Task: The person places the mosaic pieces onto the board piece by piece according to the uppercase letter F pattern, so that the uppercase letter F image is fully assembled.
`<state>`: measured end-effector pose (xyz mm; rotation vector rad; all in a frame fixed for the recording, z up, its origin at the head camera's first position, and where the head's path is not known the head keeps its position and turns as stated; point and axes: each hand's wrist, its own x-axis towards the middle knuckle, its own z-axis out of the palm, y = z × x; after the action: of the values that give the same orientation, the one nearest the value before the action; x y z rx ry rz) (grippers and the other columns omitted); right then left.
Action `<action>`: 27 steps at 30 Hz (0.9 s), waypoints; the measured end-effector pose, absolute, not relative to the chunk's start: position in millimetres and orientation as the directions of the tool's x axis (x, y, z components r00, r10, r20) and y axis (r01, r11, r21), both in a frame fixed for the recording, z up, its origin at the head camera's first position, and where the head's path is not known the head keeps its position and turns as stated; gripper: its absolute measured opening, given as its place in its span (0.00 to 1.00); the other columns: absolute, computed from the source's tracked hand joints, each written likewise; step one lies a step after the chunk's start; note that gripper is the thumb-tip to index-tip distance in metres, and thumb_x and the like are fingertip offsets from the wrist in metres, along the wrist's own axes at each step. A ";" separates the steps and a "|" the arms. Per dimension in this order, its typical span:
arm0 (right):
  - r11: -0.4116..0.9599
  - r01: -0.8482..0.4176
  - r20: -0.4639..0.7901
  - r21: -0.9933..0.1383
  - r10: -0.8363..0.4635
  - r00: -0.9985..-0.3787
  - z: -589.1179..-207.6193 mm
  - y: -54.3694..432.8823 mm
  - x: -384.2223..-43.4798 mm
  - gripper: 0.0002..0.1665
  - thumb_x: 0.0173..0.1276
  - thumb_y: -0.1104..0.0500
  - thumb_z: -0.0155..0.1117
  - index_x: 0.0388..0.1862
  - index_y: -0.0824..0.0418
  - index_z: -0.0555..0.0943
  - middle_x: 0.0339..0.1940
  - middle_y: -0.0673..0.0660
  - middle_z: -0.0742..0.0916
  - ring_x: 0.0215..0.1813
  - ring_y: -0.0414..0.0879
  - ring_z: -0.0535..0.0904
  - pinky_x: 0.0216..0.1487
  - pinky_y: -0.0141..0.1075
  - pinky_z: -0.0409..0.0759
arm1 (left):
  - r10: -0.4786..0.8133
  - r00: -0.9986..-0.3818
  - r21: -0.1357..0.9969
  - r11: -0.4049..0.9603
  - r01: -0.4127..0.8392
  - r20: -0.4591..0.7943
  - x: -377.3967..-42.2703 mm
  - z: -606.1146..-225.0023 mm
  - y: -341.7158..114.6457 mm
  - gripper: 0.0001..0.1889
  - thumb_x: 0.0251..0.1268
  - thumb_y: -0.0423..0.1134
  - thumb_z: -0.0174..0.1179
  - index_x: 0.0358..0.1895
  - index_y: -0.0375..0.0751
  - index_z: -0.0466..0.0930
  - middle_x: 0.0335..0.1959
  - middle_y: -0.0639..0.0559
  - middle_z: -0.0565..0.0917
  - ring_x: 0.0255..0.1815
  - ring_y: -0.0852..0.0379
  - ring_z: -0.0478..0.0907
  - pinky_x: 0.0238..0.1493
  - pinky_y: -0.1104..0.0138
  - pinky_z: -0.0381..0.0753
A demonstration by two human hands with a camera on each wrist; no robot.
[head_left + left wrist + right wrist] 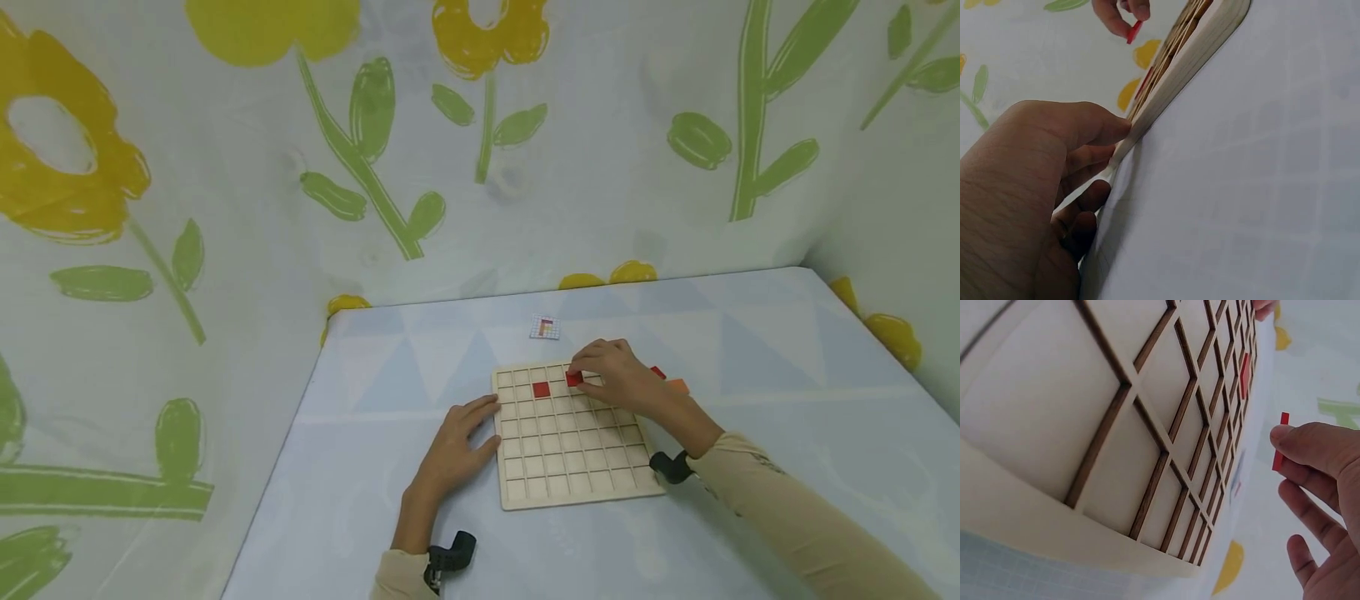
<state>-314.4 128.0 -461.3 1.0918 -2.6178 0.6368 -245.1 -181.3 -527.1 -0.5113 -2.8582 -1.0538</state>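
A light wooden board (567,462) divided into a grid of square cells lies on the table. One red square tile (541,390) sits in a cell of its second row from the far side. Over the far part of the grid, my right hand (621,377) pinches another red square tile (573,379) between thumb and fingers. In the right wrist view this held tile (1277,461) is seen edge-on, raised above the grid. My left hand (454,446) rests at the board's left edge, its thumb and fingertips against the side and its fingers relaxed.
Beyond the board lies a small card (545,327) with a coloured grid pattern. A red piece (657,372) and an orange piece (678,386) lie past the board's right side, partly behind the right forearm. Flower-printed cloth walls (570,225) border the table.
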 end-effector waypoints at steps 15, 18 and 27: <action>0.637 -0.717 0.328 -0.284 -0.638 -0.697 -466.6 122.1 -315.4 0.13 0.57 0.63 0.79 0.42 0.59 0.89 0.47 0.55 0.88 0.54 0.54 0.79 0.53 0.58 0.69 | 0.292 -0.940 0.622 0.708 0.335 0.173 -244.5 -528.0 -180.6 0.27 0.67 0.45 0.62 0.70 0.53 0.74 0.73 0.68 0.68 0.63 0.59 0.68 0.65 0.56 0.69; 0.617 -0.732 0.334 -0.288 -0.652 -0.681 -468.9 120.2 -316.9 0.13 0.56 0.63 0.79 0.41 0.58 0.89 0.46 0.54 0.88 0.54 0.54 0.79 0.52 0.56 0.69 | 0.299 -0.938 0.622 0.706 0.340 0.174 -243.6 -528.2 -180.7 0.28 0.67 0.45 0.62 0.70 0.52 0.74 0.73 0.67 0.68 0.63 0.58 0.68 0.65 0.56 0.70; 0.636 -0.726 0.297 -0.261 -0.663 -0.687 -475.2 110.4 -324.9 0.11 0.58 0.60 0.78 0.41 0.56 0.89 0.46 0.52 0.88 0.54 0.51 0.79 0.52 0.53 0.68 | 0.325 -0.918 0.594 0.701 0.395 0.228 -245.2 -525.8 -181.3 0.27 0.67 0.43 0.62 0.70 0.49 0.75 0.73 0.63 0.69 0.63 0.57 0.69 0.63 0.55 0.71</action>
<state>-324.9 110.4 -475.2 1.1490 -2.6818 0.5427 -245.2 -181.3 -525.8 -0.5947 -2.7987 -1.0149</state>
